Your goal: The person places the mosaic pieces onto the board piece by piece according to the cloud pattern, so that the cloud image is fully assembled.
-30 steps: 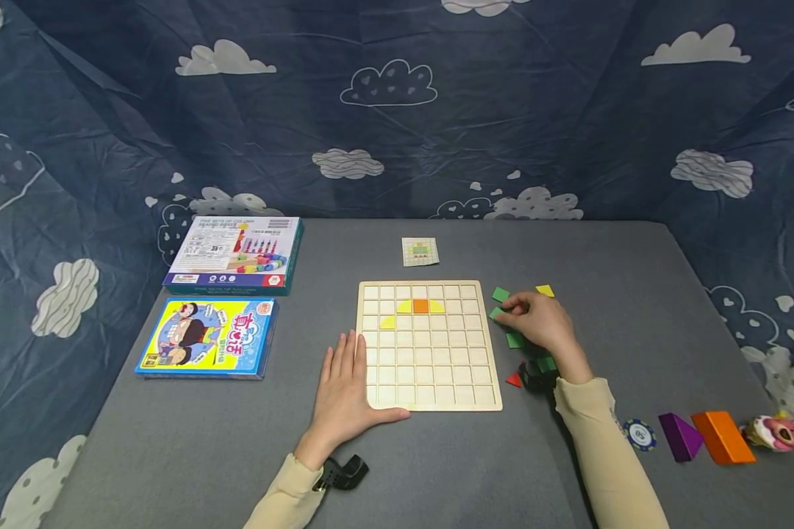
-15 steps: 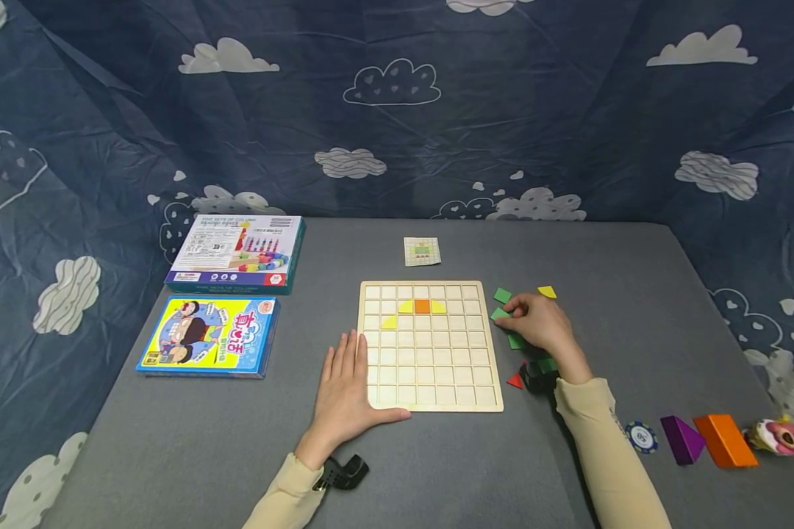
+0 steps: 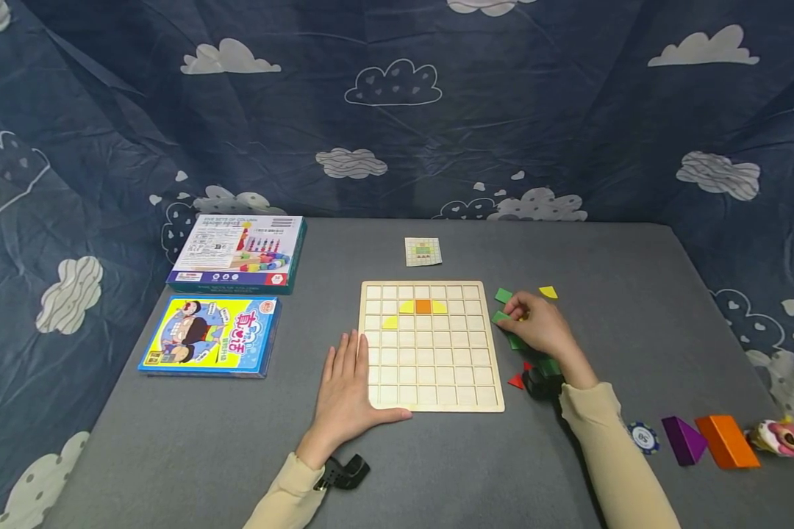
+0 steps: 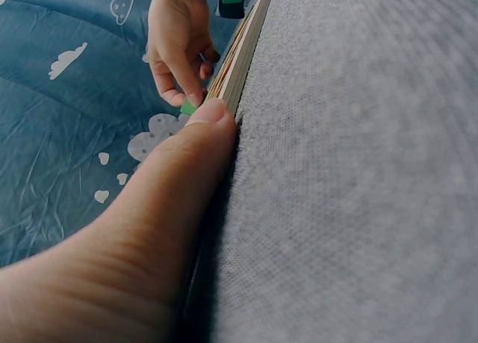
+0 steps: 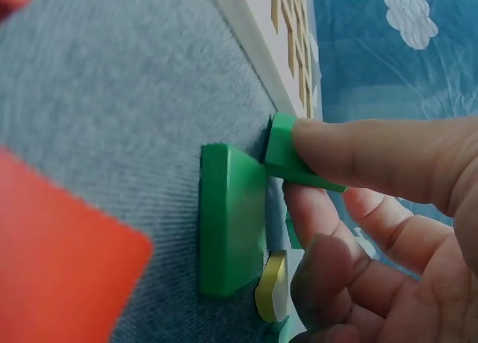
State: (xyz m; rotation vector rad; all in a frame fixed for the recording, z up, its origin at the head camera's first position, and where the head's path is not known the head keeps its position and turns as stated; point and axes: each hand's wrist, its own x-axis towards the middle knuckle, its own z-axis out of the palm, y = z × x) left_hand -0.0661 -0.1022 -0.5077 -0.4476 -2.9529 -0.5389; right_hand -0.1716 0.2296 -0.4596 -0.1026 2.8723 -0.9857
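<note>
1. Grey felt-like tabletop (image 3: 476, 455), dark blue cloud-print cloth hung behind and at both sides.
2. Wooden grid board (image 3: 430, 345) lies flat mid-table, squarish, edges parallel to the table edges. Orange square tile (image 3: 423, 306) sits in the second row with yellow quarter-round tiles either side; one more yellow piece lower left in the third row.
3. Left hand (image 3: 344, 393) flat, fingers straight and together, palm down on the table against the board's near-left corner, thumb along the near edge. Holds nothing.
4. Right hand (image 3: 536, 327) just right of the board, fingers curled, pinching a green square tile (image 5: 287, 156) between thumb and fingertip. Tile is tipped up on edge, one end lifted off the table, flat face toward the board's rim, very close to it.
5. Second green tile (image 5: 231, 220) lies flat just beside the pinched one; a small yellow piece (image 5: 270, 287) sits by the curled fingers.
6. More loose green tiles around the hand, a yellow tile (image 3: 548, 292) beyond it, red triangles (image 3: 516, 380) nearer the wrist.
7. Small pattern card (image 3: 423, 251) beyond the board's far edge.
8. Two boxes far left: white-blue box (image 3: 238, 253), yellow-blue box (image 3: 208, 336).
9. Near right: poker chip (image 3: 642, 438), purple prism (image 3: 683, 439), orange block (image 3: 726, 441), pink toy (image 3: 784, 435).
</note>
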